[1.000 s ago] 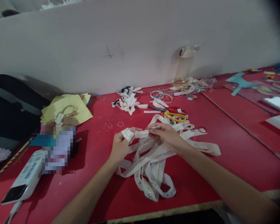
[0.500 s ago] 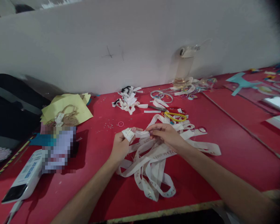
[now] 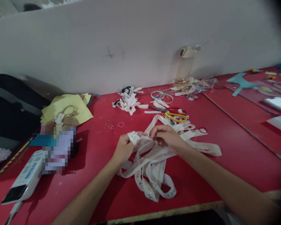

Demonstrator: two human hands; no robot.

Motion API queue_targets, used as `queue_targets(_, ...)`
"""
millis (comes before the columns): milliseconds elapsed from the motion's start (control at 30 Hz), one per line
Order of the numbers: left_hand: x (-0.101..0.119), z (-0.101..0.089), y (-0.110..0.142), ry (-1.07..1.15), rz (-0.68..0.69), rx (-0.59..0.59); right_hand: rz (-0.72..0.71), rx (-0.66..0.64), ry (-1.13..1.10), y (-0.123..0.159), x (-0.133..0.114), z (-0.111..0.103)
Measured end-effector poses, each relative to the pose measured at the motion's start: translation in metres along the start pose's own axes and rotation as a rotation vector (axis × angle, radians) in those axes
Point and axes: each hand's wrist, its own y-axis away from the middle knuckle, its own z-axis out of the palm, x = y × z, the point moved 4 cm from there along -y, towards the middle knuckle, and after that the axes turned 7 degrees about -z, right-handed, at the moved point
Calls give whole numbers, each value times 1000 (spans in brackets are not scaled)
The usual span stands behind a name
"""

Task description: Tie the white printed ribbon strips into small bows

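Note:
My left hand (image 3: 128, 143) is closed on a white ribbon strip; a white printed piece of ribbon (image 3: 133, 137) lies wrapped over its thumb. My right hand (image 3: 165, 135) pinches the same strip from the other side, and the fingertips of both hands nearly meet. Exactly how the strip runs between the fingers is hidden. Under and in front of the hands, a tangled heap of white printed ribbon (image 3: 155, 181) spreads over the red table. Scissors with a yellow and red handle (image 3: 176, 117) lie just beyond my right hand. A small pink ring (image 3: 121, 124) rests beyond my left hand.
A pile of short ribbon pieces (image 3: 130, 103) sits near the wall. A clear bottle (image 3: 184, 70) stands behind clear rings (image 3: 162, 97). At left are yellow papers (image 3: 67, 107) and a white power bank (image 3: 25, 178) with a cable. A phone (image 3: 278, 104) lies far right.
My left hand has moved slightly right, closer to my right hand. The stretch of ribbon between the fingertips now shows less. The things on the table have stayed put.

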Motion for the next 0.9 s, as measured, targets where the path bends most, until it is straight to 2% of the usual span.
queue_targets(167, -4, 0, -1, -44, 4, -22, -17, -4, -56, 1, -3, 2)
queue_targets(400, -2, -3, -2, -44, 24, 14, -51, -107, -167, 2, -8, 8)
queue_targets(600, 4, -10, -2, -12, 44, 110, -136, -181, -285, 4, -15, 12)
queue_targets(900, 2, -10, -3, 16, 36, 123, -164, -145, -261, 0, -10, 12)
